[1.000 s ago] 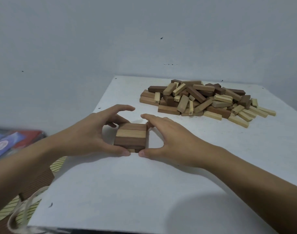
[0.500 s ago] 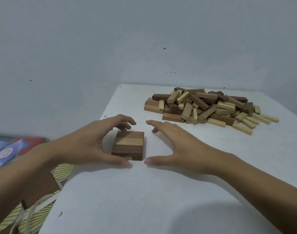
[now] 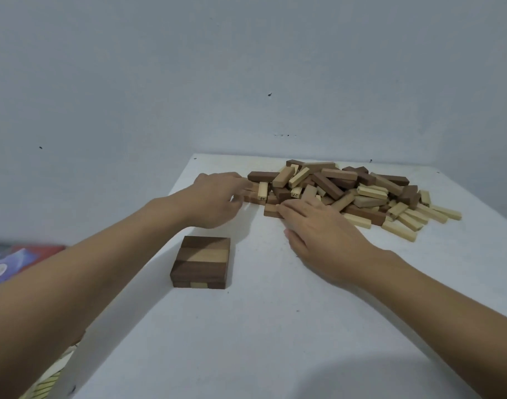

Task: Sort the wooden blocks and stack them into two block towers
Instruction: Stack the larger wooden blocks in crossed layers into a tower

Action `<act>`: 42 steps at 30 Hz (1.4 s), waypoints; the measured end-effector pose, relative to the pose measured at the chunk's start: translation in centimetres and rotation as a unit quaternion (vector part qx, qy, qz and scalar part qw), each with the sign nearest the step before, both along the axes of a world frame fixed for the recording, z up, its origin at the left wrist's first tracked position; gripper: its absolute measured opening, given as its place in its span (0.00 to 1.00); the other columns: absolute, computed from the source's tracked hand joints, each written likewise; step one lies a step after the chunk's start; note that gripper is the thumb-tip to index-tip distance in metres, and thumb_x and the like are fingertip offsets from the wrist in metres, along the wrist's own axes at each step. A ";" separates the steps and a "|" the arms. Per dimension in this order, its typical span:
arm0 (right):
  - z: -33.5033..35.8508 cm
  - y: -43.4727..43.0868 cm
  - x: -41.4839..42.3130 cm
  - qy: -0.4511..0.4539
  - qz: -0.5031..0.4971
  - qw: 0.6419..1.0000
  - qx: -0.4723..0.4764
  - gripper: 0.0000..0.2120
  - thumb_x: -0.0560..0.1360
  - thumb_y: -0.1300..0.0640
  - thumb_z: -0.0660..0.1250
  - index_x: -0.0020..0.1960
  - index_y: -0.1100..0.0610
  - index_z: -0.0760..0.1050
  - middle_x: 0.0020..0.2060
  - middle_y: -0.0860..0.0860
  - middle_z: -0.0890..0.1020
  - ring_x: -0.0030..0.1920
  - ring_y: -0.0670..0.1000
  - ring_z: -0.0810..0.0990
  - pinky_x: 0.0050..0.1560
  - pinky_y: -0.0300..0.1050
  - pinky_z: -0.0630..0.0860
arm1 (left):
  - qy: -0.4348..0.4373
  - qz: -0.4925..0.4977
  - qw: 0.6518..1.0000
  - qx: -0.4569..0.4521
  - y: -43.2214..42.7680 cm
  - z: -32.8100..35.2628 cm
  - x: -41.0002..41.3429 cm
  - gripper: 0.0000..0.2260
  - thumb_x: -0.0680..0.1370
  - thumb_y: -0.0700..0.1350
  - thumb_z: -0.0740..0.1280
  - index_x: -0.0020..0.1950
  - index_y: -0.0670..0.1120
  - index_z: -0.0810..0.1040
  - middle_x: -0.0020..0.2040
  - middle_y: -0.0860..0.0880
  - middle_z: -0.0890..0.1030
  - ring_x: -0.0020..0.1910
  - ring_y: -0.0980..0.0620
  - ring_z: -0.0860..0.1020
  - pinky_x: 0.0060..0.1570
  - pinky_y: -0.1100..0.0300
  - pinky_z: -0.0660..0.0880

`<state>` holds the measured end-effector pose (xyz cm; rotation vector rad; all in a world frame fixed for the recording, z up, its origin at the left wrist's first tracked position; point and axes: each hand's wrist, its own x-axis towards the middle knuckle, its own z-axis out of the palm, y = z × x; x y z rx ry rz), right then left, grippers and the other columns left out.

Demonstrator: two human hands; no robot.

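A low stack of blocks (image 3: pixel 202 262) sits on the desk (image 3: pixel 275 326); beyond it the left hand (image 3: pixel 215 197) meets the loose pile (image 3: pixel 361 194), its grip too blurred to tell. The right hand (image 3: pixel 318 226) lies flat, grip apart, fingertips (image 3: pixel 285 210) on the pile's near edge.

Open surface (image 3: pixel 275 341) runs across the lower middle of the frame. The low block stack (image 3: pixel 202 263) stands at centre left; the loose block pile (image 3: pixel 361 194) fills the upper right, near the wall (image 3: pixel 246 82). A strip of surface separates stack from pile.
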<state>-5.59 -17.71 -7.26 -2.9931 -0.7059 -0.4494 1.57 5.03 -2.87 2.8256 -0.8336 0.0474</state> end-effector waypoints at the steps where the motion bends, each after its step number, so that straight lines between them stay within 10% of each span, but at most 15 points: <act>1: 0.0 0.2 0.0 -0.001 -0.008 1.000 -0.010 0.20 0.84 0.52 0.55 0.74 0.55 0.69 0.68 0.49 0.75 0.63 0.54 0.73 0.57 0.54 0.75 | 0.003 -0.002 1.000 0.023 -0.3 -0.2 0.6 0.18 0.85 0.44 0.54 0.74 0.54 0.71 0.73 0.52 0.72 0.71 0.47 0.70 0.71 0.46 0.63; 12: -0.6 -0.1 -0.1 0.001 0.001 1.000 0.002 0.17 0.83 0.54 0.57 0.69 0.56 0.74 0.66 0.49 0.76 0.63 0.55 0.73 0.59 0.56 0.76 | 0.010 -0.014 0.991 0.131 0.1 -0.8 2.2 0.17 0.87 0.49 0.49 0.69 0.49 0.74 0.67 0.50 0.73 0.64 0.54 0.69 0.65 0.46 0.61; 24: -0.3 -1.7 -0.7 0.057 0.039 0.990 0.123 0.17 0.80 0.64 0.57 0.62 0.49 0.76 0.61 0.40 0.77 0.63 0.44 0.74 0.60 0.46 0.74 | 0.068 -0.071 0.994 0.051 -2.0 1.5 -2.6 0.11 0.81 0.48 0.64 0.50 0.54 0.87 0.46 0.50 0.82 0.53 0.48 0.78 0.56 0.49 0.76; 35: 0.0 -6.4 -2.6 0.083 0.074 0.972 0.207 0.18 0.74 0.67 0.56 0.53 0.53 0.80 0.53 0.47 0.83 0.56 0.48 0.80 0.55 0.52 0.77 | 0.087 -0.117 0.988 0.051 -6.1 0.9 -5.7 0.16 0.76 0.55 0.59 0.50 0.47 0.82 0.51 0.50 0.80 0.58 0.47 0.78 0.58 0.49 0.75; 42: -0.1 -7.5 -3.3 0.089 0.076 0.972 0.205 0.30 0.71 0.68 0.54 0.66 0.51 0.80 0.61 0.47 0.81 0.62 0.48 0.77 0.62 0.46 0.75 | 0.066 -0.086 0.990 0.094 -7.7 0.1 -6.1 0.12 0.83 0.52 0.61 0.64 0.49 0.75 0.61 0.49 0.69 0.54 0.46 0.73 0.64 0.50 0.70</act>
